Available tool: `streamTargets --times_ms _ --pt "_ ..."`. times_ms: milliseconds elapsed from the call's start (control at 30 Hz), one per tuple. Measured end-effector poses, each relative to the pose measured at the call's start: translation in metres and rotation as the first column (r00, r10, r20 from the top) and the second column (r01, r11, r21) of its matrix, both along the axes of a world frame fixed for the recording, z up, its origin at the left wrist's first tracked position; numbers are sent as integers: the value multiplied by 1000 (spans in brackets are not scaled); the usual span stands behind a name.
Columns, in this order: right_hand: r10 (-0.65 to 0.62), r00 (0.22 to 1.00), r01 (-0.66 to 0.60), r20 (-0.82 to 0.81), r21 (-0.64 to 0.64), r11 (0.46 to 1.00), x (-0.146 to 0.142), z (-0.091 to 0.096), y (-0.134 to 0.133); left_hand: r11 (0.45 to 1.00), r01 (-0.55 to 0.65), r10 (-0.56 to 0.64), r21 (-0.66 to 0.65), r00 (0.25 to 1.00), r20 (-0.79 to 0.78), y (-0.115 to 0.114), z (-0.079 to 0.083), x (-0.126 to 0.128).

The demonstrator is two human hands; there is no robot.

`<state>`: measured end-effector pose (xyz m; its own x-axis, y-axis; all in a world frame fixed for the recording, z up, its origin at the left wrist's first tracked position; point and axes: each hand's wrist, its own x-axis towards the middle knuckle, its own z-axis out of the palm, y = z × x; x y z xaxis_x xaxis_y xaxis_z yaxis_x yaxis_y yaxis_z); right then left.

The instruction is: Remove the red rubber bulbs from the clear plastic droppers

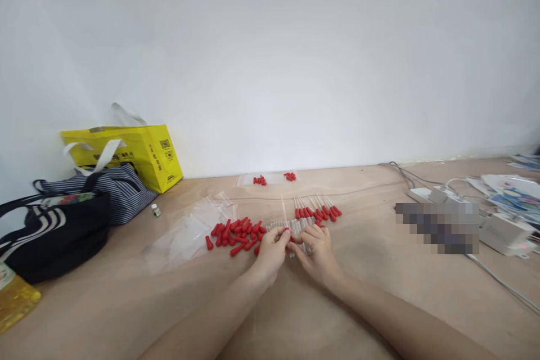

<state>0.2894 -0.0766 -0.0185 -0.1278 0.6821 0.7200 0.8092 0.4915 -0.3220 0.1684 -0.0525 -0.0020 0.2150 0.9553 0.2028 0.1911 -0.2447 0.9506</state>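
My left hand [270, 251] pinches a glass dropper [283, 209] whose thin tube points up and away. Red rubber shows between the fingertips at its near end. Close against it, my right hand [319, 250] is closed, thumb and fingers meeting at the same red bulb, mostly hidden. Beyond both hands lies a row of clear glass tubes [298, 223], partly covered by the fingers. Loose red rubber bulbs [240, 227] are heaped beside my left hand. Past my right hand, several droppers with red bulbs [324, 214] lie side by side, tips away from me.
Clear plastic bags [185, 236] spread left of the bulbs; another bag with red bulbs [260, 180] lies near the wall. Yellow [164, 157], striped [122, 194] and black bags [63, 242] stand left, near a small bottle [156, 210]. Chargers [504, 230] and cables sit right.
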Motion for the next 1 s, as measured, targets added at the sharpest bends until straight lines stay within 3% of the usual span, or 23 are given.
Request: streamTargets --times_ms 67,133,200,267,333,433,767,1000 --pt "0 999 -2 35 60 998 7 1 1 999 -29 29 32 999 -20 5 1 -9" --pt "-57 997 49 44 166 985 15 3 2 983 -48 71 176 989 -131 7 2 -24" --pt "-114 992 93 61 266 960 23 4 3 901 15 151 435 927 -345 5 2 -40" --pt "-90 985 44 145 296 954 27 4 4 778 130 248 614 835 -492 1 0 -53" --pt "3 967 -73 255 265 962 25 2 6 692 203 312 693 782 -540 -3 -5 -60" --pt "119 936 -194 332 205 959 16 -4 9 615 261 352 744 754 -555 -7 -11 -61" --pt "225 921 -278 319 131 952 13 -9 2 567 357 330 743 727 -602 -6 -11 -65" --pt "268 915 -331 302 181 926 14 -9 0 538 350 307 767 767 -564 -10 -17 -64"
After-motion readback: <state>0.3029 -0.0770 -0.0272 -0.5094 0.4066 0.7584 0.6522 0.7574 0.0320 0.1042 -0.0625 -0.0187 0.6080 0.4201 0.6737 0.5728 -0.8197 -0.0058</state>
